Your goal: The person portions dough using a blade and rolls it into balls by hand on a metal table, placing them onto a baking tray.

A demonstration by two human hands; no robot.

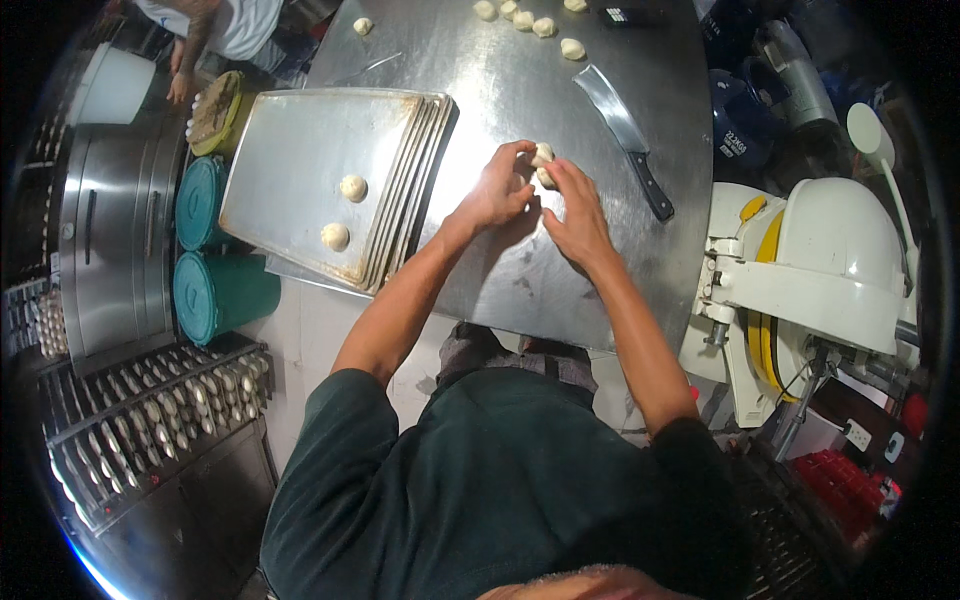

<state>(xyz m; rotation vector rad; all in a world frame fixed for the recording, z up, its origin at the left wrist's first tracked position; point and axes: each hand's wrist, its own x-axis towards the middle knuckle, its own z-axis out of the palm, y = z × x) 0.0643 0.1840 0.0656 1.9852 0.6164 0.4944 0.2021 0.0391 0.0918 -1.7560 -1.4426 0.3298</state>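
Observation:
Over the steel table [500,270], my two hands meet around small pale dough pieces [543,154]. My left hand [492,192] is curled, with its fingertips and thumb against the dough from the left. From the other side my right hand [580,215] has its fingers bent over a piece, and its thumb points inward. The fingers partly hide the dough, so its full shape does not show. Left of my hands lies a stack of metal baking trays [290,170], two round dough balls [353,187] on the top one. A large knife [625,135] with a black handle rests to the right.
Several dough balls [543,27] sit at the table's far side near a small black device [628,16]. A white mixer [840,270] stands at the right. Green lidded bins [200,300] and a rack of metal moulds [160,420] are leftward. Another person [235,25] is at far left.

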